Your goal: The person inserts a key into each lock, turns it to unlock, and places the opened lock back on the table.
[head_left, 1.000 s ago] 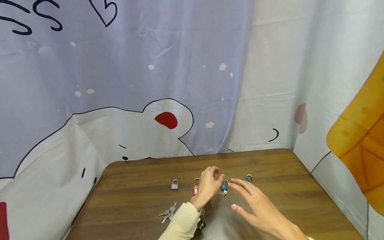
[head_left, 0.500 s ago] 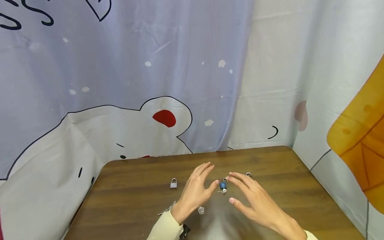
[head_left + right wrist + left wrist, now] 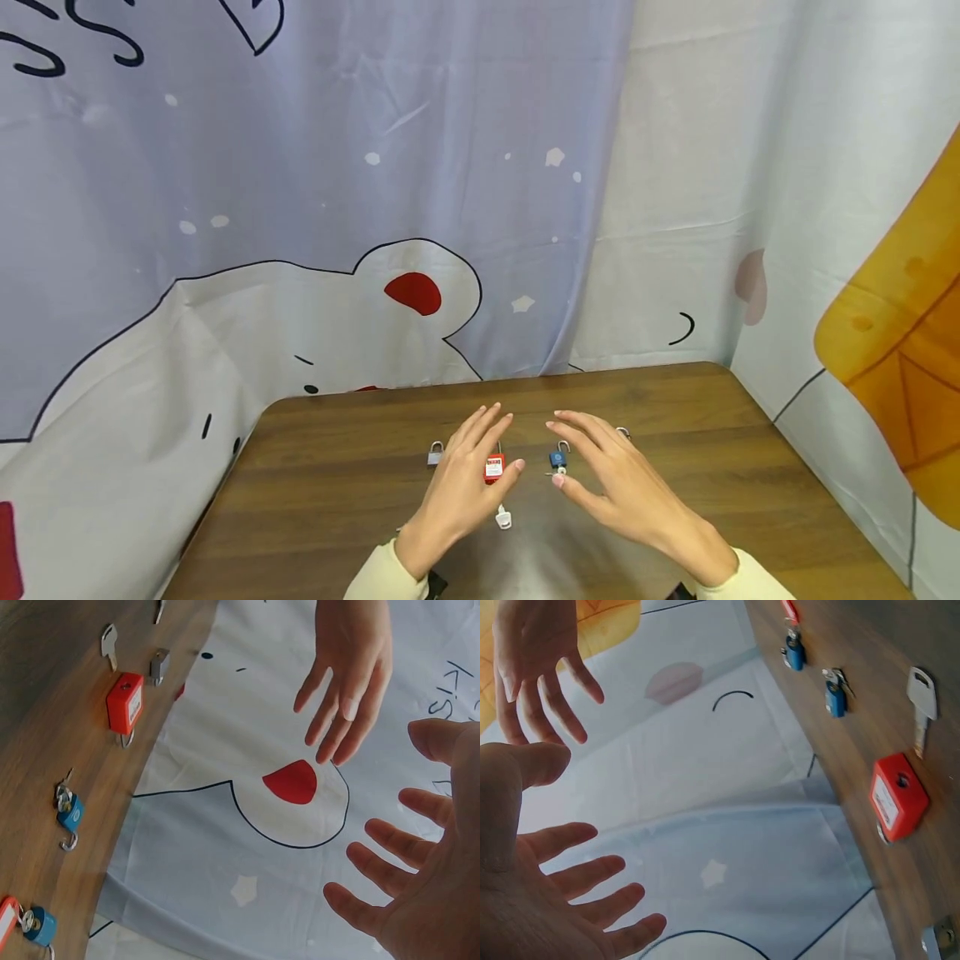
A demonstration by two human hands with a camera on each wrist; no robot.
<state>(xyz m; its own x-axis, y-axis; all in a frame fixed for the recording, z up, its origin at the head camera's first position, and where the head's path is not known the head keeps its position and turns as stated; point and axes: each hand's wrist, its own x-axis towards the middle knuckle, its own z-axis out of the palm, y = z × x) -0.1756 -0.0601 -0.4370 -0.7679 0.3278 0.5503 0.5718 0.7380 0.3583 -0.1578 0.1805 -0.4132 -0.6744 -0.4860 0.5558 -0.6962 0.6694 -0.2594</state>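
Note:
Both hands hover over the table with fingers spread, and neither holds anything. My left hand (image 3: 461,487) is nearest the red padlock (image 3: 494,468), whose left side it partly covers in the head view. Just in front of that padlock lies a single key (image 3: 503,519). My right hand (image 3: 622,487) is close to a blue padlock (image 3: 557,459) with its shackle open and a key in it. A second blue padlock (image 3: 41,928), mostly hidden behind the right hand in the head view, has a red tag (image 3: 7,921) by its key. A small silver padlock (image 3: 435,458) stands at the left.
The wooden table (image 3: 337,500) ends at a printed curtain (image 3: 525,167) hanging behind it. Part of another key (image 3: 159,611) shows at the top of the right wrist view.
My left hand has drawn back leftward from near the blue padlock, its fingers straightening, so the red padlock and single key show. My right hand has shifted slightly left.

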